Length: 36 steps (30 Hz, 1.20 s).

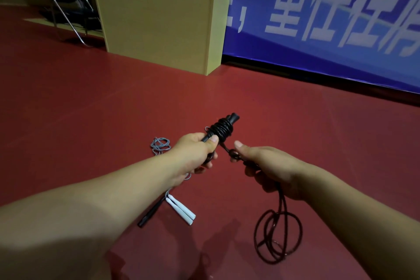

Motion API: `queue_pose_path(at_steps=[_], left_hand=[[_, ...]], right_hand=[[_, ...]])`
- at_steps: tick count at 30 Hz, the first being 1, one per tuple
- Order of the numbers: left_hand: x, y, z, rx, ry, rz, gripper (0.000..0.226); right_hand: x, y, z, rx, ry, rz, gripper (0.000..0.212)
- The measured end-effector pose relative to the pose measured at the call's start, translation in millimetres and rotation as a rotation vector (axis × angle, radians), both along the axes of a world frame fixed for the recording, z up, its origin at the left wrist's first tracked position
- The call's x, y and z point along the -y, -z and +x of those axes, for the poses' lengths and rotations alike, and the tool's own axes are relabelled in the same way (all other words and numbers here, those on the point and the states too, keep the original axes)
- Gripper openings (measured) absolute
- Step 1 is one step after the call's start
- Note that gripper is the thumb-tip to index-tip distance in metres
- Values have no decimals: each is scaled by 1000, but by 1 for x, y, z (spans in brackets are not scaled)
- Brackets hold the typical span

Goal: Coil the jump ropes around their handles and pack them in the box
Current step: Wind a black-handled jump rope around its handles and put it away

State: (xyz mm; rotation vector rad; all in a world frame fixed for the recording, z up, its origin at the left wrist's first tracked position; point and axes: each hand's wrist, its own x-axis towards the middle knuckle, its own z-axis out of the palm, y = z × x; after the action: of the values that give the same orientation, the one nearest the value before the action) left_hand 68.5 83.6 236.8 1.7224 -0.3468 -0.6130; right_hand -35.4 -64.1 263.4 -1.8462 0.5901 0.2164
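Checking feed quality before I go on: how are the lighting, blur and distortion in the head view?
Head view: dim, with dark vignetted corners; banner lettering is smeared, likely motion blur; wide-angle lens stretches the forearms at the bottom edge. The left hand, right hand and black jump rope are sharp enough; soft shadows fall on the red floor below the arms.

Two bare forearms, sleeveless, no rings or watch.
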Motion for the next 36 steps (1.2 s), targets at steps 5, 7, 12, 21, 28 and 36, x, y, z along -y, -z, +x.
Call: queue_pose_path(at_steps=[5,7,12,21,28,36], left_hand=[[2,0,1,40,13,26,21],[3,1,1,50,11,29,21],[1,4,11,68,-94,41,21],[-11,13,20,126,-68,130,19],[-11,16,23,220,-51,153,14],[-6,2,15,-102,-19,-140,14]], right_hand=[[2,-4,-3,-15,-5,-46,52],[2,-2,-3,-18,35,-70,34],[7,-3,-2,-4,227,-37,25],[21,-1,-10,-98,72,-117,17],[20,3,-13,-32,-15,-124,22],[25,9,-15,-103,-28,-194,34]])
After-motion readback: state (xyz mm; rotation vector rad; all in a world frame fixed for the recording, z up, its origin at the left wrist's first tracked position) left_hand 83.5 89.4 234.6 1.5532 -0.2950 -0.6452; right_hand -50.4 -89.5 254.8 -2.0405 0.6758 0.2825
